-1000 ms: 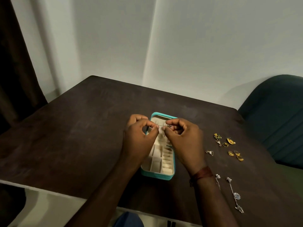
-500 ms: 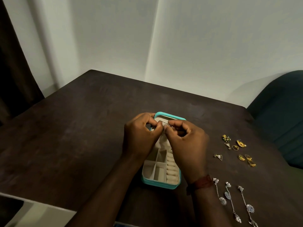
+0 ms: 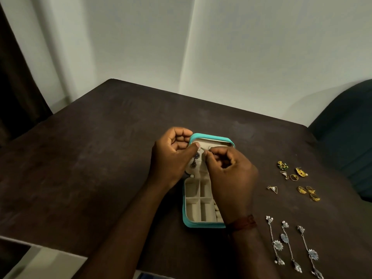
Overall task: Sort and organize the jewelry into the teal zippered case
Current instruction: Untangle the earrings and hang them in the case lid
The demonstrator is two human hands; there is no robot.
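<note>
While both forearms reach in from the near edge of the dark, matte desk (image 3: 100,158), the hands meet over the open lid of the teal zippered case (image 3: 211,136), which lies at mid-desk. The right hand (image 3: 229,174) has its fingers curled and pinches the upper end of a drop earring (image 3: 195,159) between thumb and forefinger. The left hand (image 3: 173,156) has its fingers folded toward the palm and its thumb stretched to the earring's top; I cannot tell whether it grips the piece. The earring hangs against the lid's pale, soft lining, a blue flower on a thin chain. The nearer half of the case shows square cream compartments. A reddish woven band (image 3: 241,222) circles the right wrist. To the right on the desk lie three long silver flower earrings (image 3: 288,246), small gold rings (image 3: 310,192) and triangular pieces (image 3: 273,189). Compared with half a second ago, the hands have drawn slightly apart, and the hanging flower now shows below the left thumb.
</note>
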